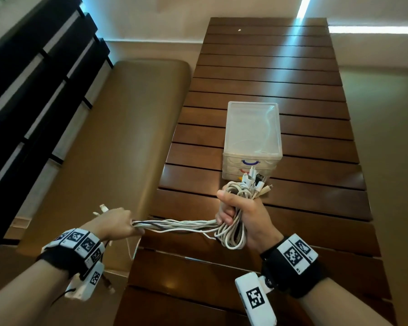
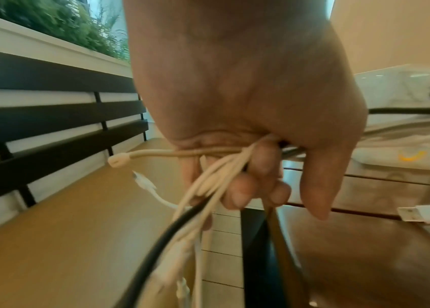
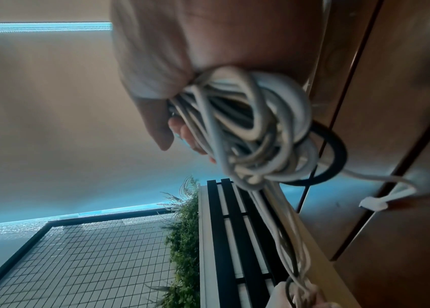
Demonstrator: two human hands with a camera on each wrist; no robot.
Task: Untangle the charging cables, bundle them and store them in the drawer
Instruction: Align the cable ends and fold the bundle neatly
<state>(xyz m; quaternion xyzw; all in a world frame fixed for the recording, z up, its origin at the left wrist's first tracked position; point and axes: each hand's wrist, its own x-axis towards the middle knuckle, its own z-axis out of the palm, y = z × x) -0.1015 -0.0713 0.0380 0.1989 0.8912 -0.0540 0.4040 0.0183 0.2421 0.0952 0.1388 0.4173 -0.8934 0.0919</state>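
My right hand (image 1: 238, 212) grips a coiled bundle of white charging cables (image 1: 233, 231) above the near part of the slatted wooden table (image 1: 292, 208); several plug ends (image 1: 254, 182) stick up out of the fist. From the coil a straight run of cables (image 1: 174, 225) stretches left to my left hand (image 1: 116, 223), which grips the loose ends off the table's left edge. In the left wrist view the fingers (image 2: 248, 187) curl round white and black cables (image 2: 208, 187). The right wrist view shows the coil (image 3: 255, 129) blurred. A small translucent drawer unit (image 1: 252, 140) stands just beyond the right hand, its drawers shut.
A tan padded bench (image 1: 116, 137) runs along the table's left side, backed by dark slats (image 1: 33, 90). A loose white plug (image 3: 373, 203) hangs by the table surface. Bare wooden slats extend far beyond the drawer unit.
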